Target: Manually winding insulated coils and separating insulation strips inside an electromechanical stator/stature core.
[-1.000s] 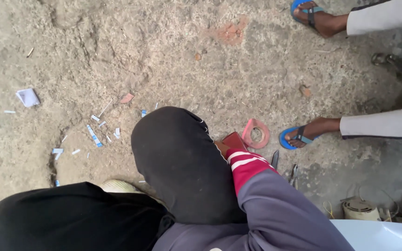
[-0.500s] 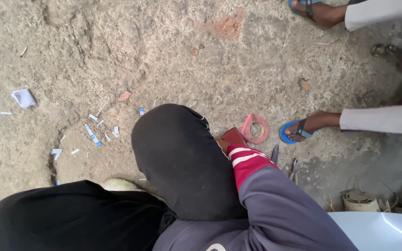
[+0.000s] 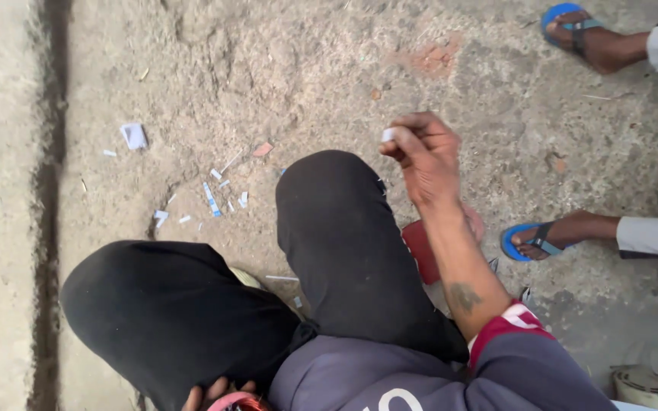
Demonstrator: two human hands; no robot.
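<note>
Crouching view, near to far: left hand [image 3: 211, 394] at the near edge, only fingertips visible, touching a pink-red ring [image 3: 236, 402]; can't tell if it grips it. Right hand [image 3: 426, 156] is raised over the right knee [image 3: 336, 198], thumb and forefinger pinched narrow on a small white scrap [image 3: 388, 135], other fingers curled. My read: a piece that tiny wants a firm fingertip pinch, wrist steady, knee kept out of the hand's path. Below the forearm sits a red object [image 3: 420, 251], half hidden, kind unclear. Left of the knee, white and blue scraps [image 3: 211, 199] litter the dirt floor [image 3: 306, 68]. Far right, another person's feet in blue sandals [image 3: 531, 240], close to the hand's reach on that side.
</note>
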